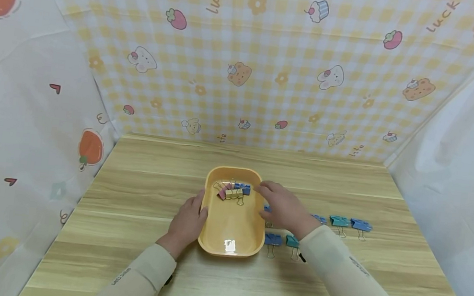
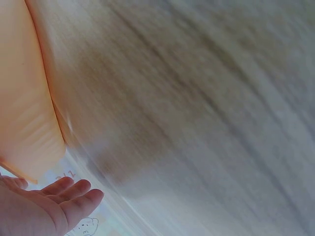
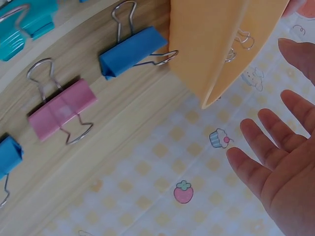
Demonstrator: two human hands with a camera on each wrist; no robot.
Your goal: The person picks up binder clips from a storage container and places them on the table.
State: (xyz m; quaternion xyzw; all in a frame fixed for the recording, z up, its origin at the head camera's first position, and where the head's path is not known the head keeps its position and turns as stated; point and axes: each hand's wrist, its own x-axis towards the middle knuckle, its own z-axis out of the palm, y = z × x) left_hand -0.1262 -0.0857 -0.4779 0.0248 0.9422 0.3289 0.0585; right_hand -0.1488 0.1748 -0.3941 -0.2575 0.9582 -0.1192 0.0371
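Note:
A yellow-orange plastic tray (image 1: 232, 229) lies on the wooden table. Inside it, toward the far end, are a gold binder clip (image 1: 234, 194), a blue binder clip (image 1: 242, 187) and pink clip parts partly hidden behind the gold one. My left hand (image 1: 188, 220) is at the tray's left side, its thumb by the rim and its fingers extended along the outer wall. Over the right rim hovers my right hand (image 1: 284, 208), fingers spread and holding nothing. In the right wrist view, those fingers show apart from the tray wall (image 3: 206, 44).
Right of the tray, binder clips lie in rows, among them a teal clip (image 1: 339, 221), a blue clip (image 1: 361, 224) and a pink clip (image 3: 63, 109). My right hand and forearm cover some in the head view. A patterned cloth (image 1: 269, 84) hangs behind the table.

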